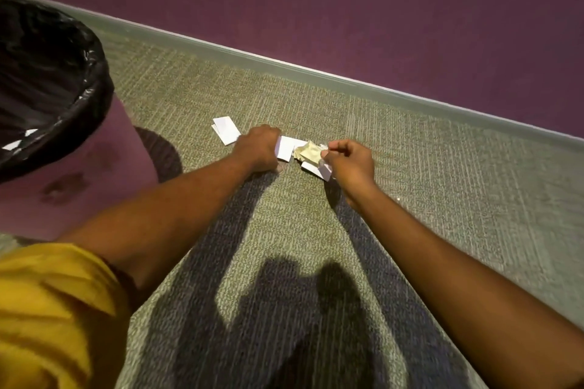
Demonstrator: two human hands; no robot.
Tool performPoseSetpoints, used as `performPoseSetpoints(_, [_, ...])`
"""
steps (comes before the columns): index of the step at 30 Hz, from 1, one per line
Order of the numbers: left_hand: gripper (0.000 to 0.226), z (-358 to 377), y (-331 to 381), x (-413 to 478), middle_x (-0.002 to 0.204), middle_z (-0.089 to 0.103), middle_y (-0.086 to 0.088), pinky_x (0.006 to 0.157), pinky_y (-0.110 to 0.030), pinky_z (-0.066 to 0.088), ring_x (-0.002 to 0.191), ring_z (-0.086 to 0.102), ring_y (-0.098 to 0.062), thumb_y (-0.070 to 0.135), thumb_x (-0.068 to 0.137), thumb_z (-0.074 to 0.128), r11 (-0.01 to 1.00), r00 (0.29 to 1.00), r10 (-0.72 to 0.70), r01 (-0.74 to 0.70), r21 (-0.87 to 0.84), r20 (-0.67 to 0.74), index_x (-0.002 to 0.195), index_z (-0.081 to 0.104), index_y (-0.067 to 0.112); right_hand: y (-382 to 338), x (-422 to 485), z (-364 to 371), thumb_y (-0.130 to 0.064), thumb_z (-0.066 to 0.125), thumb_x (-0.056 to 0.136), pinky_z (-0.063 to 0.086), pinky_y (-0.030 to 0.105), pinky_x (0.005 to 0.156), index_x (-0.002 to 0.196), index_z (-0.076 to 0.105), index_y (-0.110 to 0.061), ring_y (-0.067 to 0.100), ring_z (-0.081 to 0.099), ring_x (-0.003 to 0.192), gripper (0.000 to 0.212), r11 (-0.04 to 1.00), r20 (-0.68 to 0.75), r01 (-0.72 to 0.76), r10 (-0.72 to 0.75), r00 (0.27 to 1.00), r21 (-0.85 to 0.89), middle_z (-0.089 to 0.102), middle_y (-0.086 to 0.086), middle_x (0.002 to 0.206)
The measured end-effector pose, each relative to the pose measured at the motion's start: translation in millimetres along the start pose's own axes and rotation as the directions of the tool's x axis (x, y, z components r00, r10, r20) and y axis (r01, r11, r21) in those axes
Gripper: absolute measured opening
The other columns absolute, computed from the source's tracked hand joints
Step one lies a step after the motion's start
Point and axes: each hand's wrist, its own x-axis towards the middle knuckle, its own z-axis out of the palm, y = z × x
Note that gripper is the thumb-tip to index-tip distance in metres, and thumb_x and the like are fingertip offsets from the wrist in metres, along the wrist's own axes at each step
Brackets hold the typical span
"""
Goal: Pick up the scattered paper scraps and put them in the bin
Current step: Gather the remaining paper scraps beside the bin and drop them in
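Scraps: white scraps and a crumpled yellowish wad are bunched on the carpet at frame centre, right between the two hands.
Stray pair: two white slips lie just left of the pile, touched by neither hand.
Left grip: the left grip is curled, knuckles up, clamped on the near edge of the white scraps.
Right grip: the right grip pinches small white pieces at the pile's right edge.
Bin: the black-lined bin sits in the upper left of the frame, mouth open, with a few white bits already inside.
Risk, lift: only the edges are held, so the loose middle, the wad above all, could slide out as the hands rise.
Risk, carry: the bin is well off to the left, and thin slips may flutter down on the way.
Risk, miss: the stray pair could be left behind.
Risk, drop: letting go over the rim rather than the mouth would scatter everything again.
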Motion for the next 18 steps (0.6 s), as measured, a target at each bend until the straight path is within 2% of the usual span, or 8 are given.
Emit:
performPoseSetpoints(2, [0.064,2,-1,3,0.133,0.06,-0.01,0.101,-0.05,0.053,0.126,0.057,-0.036,0.034,0.082,0.085,0.999,0.998,0.026,-0.024,0.039,-0.056,0.138,0.06,0.017,0,5,5,-0.013,0.081,0.091,0.062,0.035,0.083,0.093,0.071,-0.03,0.016,0.074,0.095,0.02,0.993,-0.012,0.067,-0.069,0.998,-0.099,0.076,-0.007,0.099])
performPoseSetpoints(4, [0.043,4,-2,5,0.126,0.063,-0.011,0.095,-0.049,0.056,0.121,0.06,-0.036,0.029,0.09,0.073,0.997,0.991,0.067,-0.062,0.048,-0.119,0.131,0.066,0.017,1,7,9,-0.017,0.086,0.086,0.06,0.036,0.086,0.102,0.07,-0.03,0.016,0.07,0.099,0.026,0.972,0.001,0.141,-0.143,0.99,-0.186,0.072,-0.009,0.104])
performPoseSetpoints(7, [0.023,5,-6,5,0.112,0.068,-0.008,0.084,-0.044,0.057,0.109,0.065,-0.034,0.021,0.094,0.066,0.997,0.982,0.068,-0.071,-0.016,-0.176,0.115,0.075,0.019,3,9,17,-0.029,0.095,0.076,0.058,0.042,0.093,0.121,0.07,-0.029,0.02,0.064,0.114,0.052,0.906,0.06,0.24,-0.234,0.97,-0.348,0.069,-0.006,0.122])
performPoseSetpoints(9, [0.016,4,-9,3,0.099,0.067,-0.004,0.075,-0.038,0.054,0.098,0.067,-0.032,0.015,0.095,0.063,0.996,0.982,0.03,-0.045,-0.078,-0.189,0.105,0.075,0.021,4,9,21,-0.034,0.096,0.074,0.059,0.048,0.092,0.129,0.067,-0.029,0.024,0.064,0.116,0.062,0.861,0.115,0.282,-0.258,0.959,-0.422,0.07,-0.005,0.126])
performPoseSetpoints(11, [0.018,1,-10,0,0.095,0.068,-0.007,0.071,-0.035,0.048,0.093,0.068,-0.032,0.013,0.097,0.061,0.992,0.978,-0.012,-0.014,-0.124,-0.207,0.108,0.074,0.019,6,9,23,-0.033,0.095,0.077,0.059,0.048,0.092,0.133,0.067,-0.028,0.024,0.064,0.115,0.064,0.834,0.143,0.298,-0.262,0.955,-0.464,0.071,-0.004,0.127])
performPoseSetpoints(13, [0.02,-2,-11,-4,0.101,0.073,-0.013,0.071,-0.034,0.047,0.093,0.068,-0.035,0.014,0.1,0.059,0.985,0.97,-0.031,-0.011,-0.17,-0.242,0.115,0.072,0.015,10,9,23,-0.029,0.093,0.08,0.059,0.043,0.09,0.135,0.068,-0.025,0.022,0.066,0.112,0.06,0.825,0.129,0.304,-0.276,0.952,-0.477,0.073,-0.002,0.125])
performPoseSetpoints(17, [0.014,-4,-13,-7,0.096,0.069,-0.011,0.067,-0.037,0.054,0.086,0.066,-0.029,0.021,0.106,0.058,0.969,0.964,-0.012,-0.055,-0.242,-0.265,0.113,0.063,0.01,15,7,21,-0.032,0.083,0.085,0.064,0.044,0.082,0.133,0.069,-0.026,0.02,0.07,0.1,0.05,0.873,0.069,0.255,-0.25,0.966,-0.416,0.072,-0.002,0.117])
performPoseSetpoints(18, [0.015,-4,-13,-6,0.096,0.067,-0.009,0.065,-0.036,0.052,0.087,0.065,-0.027,0.022,0.106,0.058,0.963,0.967,-0.003,-0.065,-0.26,-0.254,0.114,0.062,0.01,15,7,20,-0.033,0.081,0.087,0.065,0.045,0.081,0.133,0.068,-0.026,0.019,0.07,0.099,0.049,0.887,0.053,0.239,-0.238,0.97,-0.394,0.072,-0.002,0.117])
